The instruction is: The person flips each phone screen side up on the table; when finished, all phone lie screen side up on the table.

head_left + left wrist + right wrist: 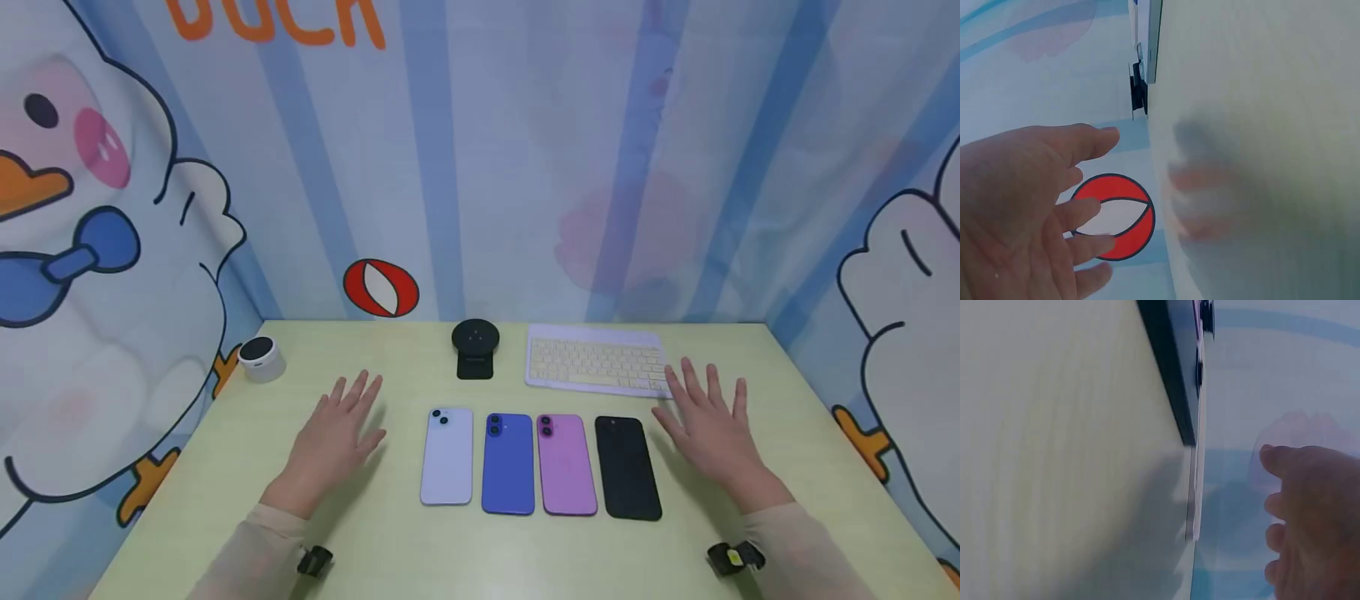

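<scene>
Four phones is more than I count singly, so several lie in a row: a pale lilac phone, a blue phone, a pink phone and a black phone, camera ends toward the back. My left hand hovers over the table left of the lilac phone, fingers spread, holding nothing. On the other side my right hand is held above the table, right of the black phone, its fingers spread and holding nothing. Its fingertips overlap the right end of the lilac keyboard in the head view.
Behind the phones stands a black round-topped stand. A small white cylinder with a dark top sits at the table's back left corner. A striped duck-print curtain hangs along the back edge and sides.
</scene>
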`<state>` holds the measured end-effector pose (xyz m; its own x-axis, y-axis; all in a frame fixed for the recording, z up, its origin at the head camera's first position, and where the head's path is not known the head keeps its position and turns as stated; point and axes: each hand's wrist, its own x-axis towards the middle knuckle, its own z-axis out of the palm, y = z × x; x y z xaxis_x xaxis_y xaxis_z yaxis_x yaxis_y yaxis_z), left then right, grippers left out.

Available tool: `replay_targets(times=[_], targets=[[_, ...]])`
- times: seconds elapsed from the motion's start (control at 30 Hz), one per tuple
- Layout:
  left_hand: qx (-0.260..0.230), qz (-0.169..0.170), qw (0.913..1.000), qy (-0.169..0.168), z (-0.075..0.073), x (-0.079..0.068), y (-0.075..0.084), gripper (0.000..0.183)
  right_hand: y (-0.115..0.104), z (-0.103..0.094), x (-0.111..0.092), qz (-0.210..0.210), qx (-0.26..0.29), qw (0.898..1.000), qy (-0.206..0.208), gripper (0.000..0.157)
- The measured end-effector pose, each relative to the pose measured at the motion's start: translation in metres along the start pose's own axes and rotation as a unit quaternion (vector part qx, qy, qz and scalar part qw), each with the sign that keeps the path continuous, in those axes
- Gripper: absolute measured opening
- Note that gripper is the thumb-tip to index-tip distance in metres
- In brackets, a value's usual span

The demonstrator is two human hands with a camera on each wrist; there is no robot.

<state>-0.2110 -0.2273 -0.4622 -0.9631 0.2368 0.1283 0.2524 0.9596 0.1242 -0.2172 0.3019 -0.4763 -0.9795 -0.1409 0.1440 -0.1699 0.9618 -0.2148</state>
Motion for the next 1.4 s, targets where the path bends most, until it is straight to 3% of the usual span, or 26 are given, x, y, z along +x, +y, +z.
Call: replay_targets(times=[0.3,0.5,0.73,1.0,1.4], targets=[[-0.107,0.014,0.9929,-0.049,0.0,-0.011,0.011,0.066,-0.061,0.003,0.015,-0.078,0.019,0.996,0.034,0.054],[-0.157,0.04,0.9836,-0.08,0.005,-0.013,0.025,0.057,-0.106,0.013,0.03,-0.132,0.059,0.99,0.003,0.043],[-0.143,0.046,0.982,-0.115,0.007,-0.011,0.036,0.061,-0.154,0.031,0.05,-0.174,0.128,0.974,-0.071,0.041],[-0.138,0.045,0.9788,-0.144,0.013,-0.004,0.039,0.069,-0.187,0.049,0.065,-0.198,0.172,0.955,-0.136,0.047],[-0.126,0.065,0.9785,-0.15,0.012,-0.002,0.04,0.078,-0.208,0.06,0.077,-0.196,0.155,0.955,-0.157,0.055]])
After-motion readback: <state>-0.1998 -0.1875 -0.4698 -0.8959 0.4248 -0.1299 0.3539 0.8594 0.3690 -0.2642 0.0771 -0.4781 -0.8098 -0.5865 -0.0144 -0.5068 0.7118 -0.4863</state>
